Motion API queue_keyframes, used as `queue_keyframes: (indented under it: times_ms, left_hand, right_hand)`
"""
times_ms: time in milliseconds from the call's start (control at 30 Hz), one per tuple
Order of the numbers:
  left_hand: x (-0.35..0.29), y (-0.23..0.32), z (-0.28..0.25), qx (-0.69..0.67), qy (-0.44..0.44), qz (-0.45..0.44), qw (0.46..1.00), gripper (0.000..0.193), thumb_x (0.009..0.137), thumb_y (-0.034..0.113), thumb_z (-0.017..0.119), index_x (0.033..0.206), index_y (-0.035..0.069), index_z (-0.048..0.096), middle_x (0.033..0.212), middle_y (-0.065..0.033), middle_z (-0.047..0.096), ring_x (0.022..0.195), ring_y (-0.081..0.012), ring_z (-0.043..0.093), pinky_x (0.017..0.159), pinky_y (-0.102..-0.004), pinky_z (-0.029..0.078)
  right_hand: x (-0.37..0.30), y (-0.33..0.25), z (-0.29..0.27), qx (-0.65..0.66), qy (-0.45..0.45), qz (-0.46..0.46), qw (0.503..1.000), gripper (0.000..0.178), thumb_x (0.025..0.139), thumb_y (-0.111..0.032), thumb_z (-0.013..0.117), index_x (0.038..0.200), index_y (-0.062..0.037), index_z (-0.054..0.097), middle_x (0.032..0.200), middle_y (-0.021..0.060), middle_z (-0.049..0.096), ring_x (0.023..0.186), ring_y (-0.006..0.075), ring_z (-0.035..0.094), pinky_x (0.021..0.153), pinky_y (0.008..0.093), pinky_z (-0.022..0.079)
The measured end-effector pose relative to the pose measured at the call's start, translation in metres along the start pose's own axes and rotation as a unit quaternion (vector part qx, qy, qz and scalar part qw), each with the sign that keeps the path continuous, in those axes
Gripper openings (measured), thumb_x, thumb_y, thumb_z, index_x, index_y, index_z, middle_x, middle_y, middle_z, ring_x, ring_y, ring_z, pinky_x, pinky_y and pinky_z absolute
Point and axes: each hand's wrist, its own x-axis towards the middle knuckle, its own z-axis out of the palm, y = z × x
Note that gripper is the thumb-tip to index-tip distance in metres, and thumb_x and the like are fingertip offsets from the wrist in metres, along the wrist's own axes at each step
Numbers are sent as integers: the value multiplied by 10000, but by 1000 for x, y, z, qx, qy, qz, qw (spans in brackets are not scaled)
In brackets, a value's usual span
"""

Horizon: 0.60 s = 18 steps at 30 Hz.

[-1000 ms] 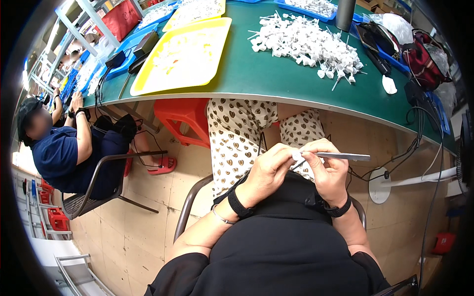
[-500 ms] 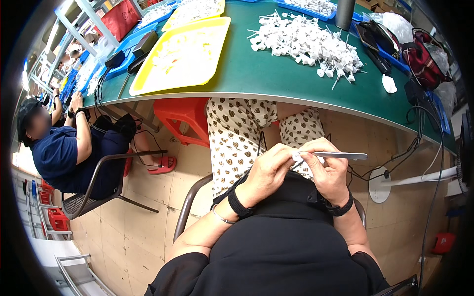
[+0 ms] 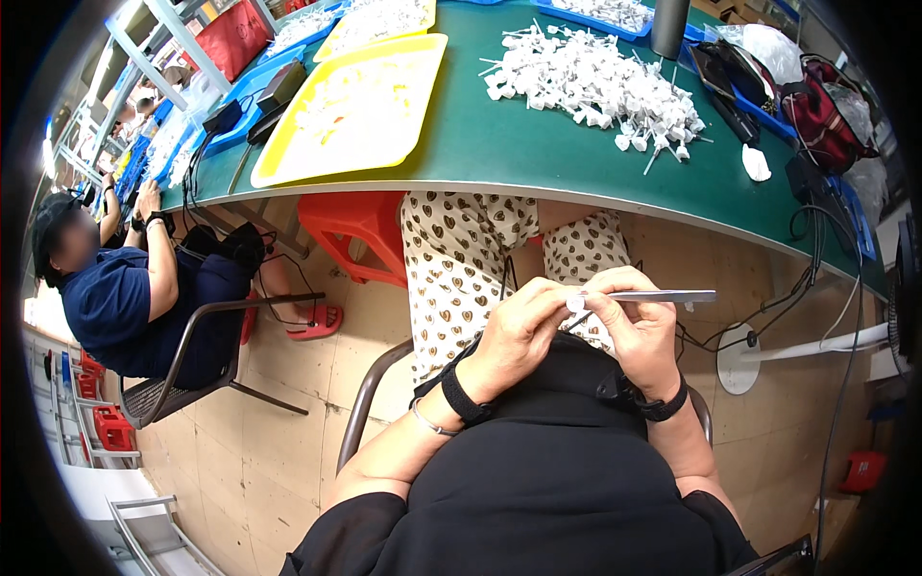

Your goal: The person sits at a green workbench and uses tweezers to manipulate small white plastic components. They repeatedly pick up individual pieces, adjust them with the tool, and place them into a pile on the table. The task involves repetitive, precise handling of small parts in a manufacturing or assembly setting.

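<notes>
Over my lap, my left hand (image 3: 523, 326) and my right hand (image 3: 636, 331) meet at the fingertips. My left thumb and fingers are closed on a small white plastic piece (image 3: 575, 303), which my right fingertips also touch. Between my right thumb and fingers lies a pair of silver metal tweezers (image 3: 677, 296), its broad end sticking out to the right. The inner ends of the tweezers and much of the white piece are hidden by my fingers. On the table ahead is a pile of similar white stemmed pieces (image 3: 595, 86).
A green table (image 3: 480, 144) spans the front. On it are a yellow tray (image 3: 423, 106) with small parts, blue trays and a dark cylinder (image 3: 670, 29). Cables (image 3: 816, 250) hang at the right, near a white stand base (image 3: 740, 360). A co-worker (image 3: 125, 288) sits at the left.
The white piece has turned slightly between my fingertips and shows more of its round face. The tweezers have tilted a little. Both hands stay nearly in place.
</notes>
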Motion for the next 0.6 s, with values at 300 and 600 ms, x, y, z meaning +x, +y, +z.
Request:
queue_keyframes:
  times_ms: [300, 600]
  left_hand:
    - [1, 0, -1, 22, 19, 15, 999, 216, 909, -23, 703, 1111, 54, 697, 984, -112, 684, 840, -297, 717, 708, -349, 578]
    - [1, 1, -1, 33, 13, 15, 999, 197, 915, -6, 703, 1103, 53, 694, 985, -118, 683, 849, -306, 716, 712, -354, 575]
  right_hand:
    - [-2, 3, 5, 14, 14, -28, 999, 100, 940, -1, 731, 1037, 23, 717, 981, 64, 680, 805, 94, 634, 673, 236, 509]
    - [-2, 7, 5, -11, 25, -38, 999, 70, 944, -11, 732, 1006, 20, 721, 938, 52, 680, 751, 85, 610, 634, 229, 481]
